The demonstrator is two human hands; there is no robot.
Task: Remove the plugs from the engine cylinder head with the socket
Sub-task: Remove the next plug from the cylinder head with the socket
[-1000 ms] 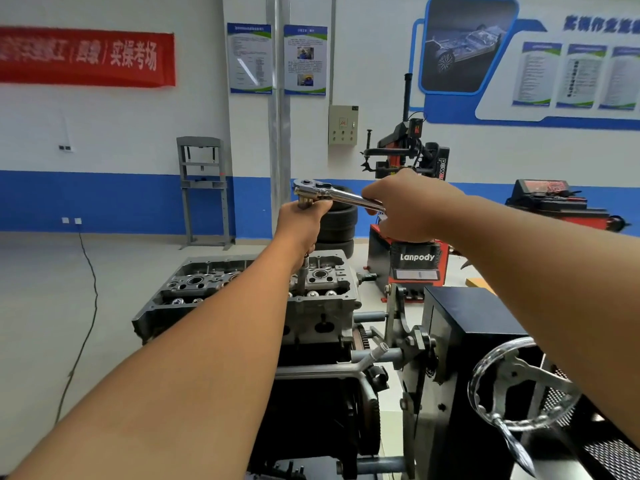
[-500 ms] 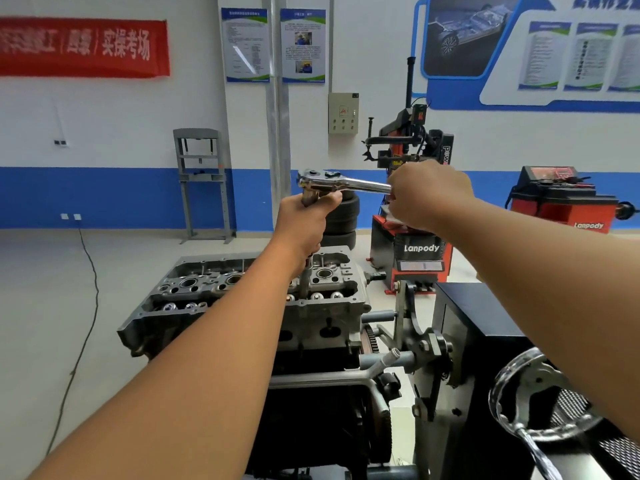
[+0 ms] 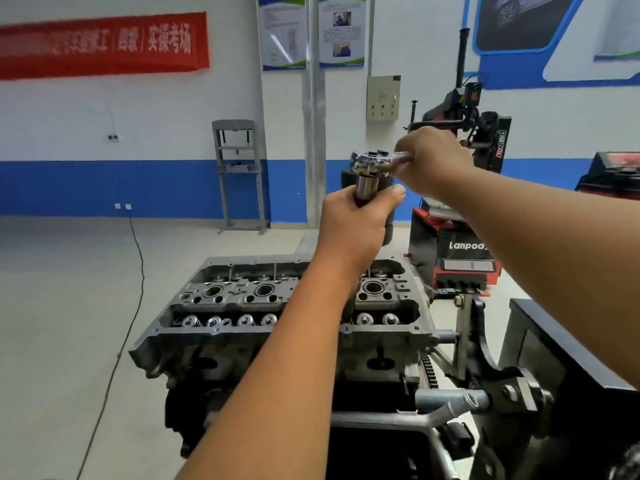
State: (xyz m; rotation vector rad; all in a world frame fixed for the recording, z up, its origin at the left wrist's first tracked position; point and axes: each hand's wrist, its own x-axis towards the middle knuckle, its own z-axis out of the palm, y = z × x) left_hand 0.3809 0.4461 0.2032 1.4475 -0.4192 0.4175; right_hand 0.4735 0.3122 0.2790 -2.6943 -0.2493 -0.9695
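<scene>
Scanning from the left: a red banner (image 3: pixel 104 43) hangs on the white wall, a black cable (image 3: pixel 136 271) trails down across the floor, and a grey press frame (image 3: pixel 239 174) stands against the blue wall stripe. Below centre sits the cylinder head (image 3: pixel 242 306), mounted on the engine stand (image 3: pixel 485 393), its top face up with round plug wells and valve springs in view. My left forearm crosses over the head's right half and hides part of it. My left hand (image 3: pixel 356 226) is raised well above the head, fingers and thumb curled round the socket (image 3: pixel 365 188), which stands upright with its lower end hidden inside my fist. The socket's top meets the head of the ratchet (image 3: pixel 375 159). My right hand (image 3: pixel 433 161) grips the ratchet handle, fingers wrapped round it, the handle lying roughly level. I cannot tell whether a plug sits in the socket. Behind my right hand stands a red and black tyre changer (image 3: pixel 464 202).
</scene>
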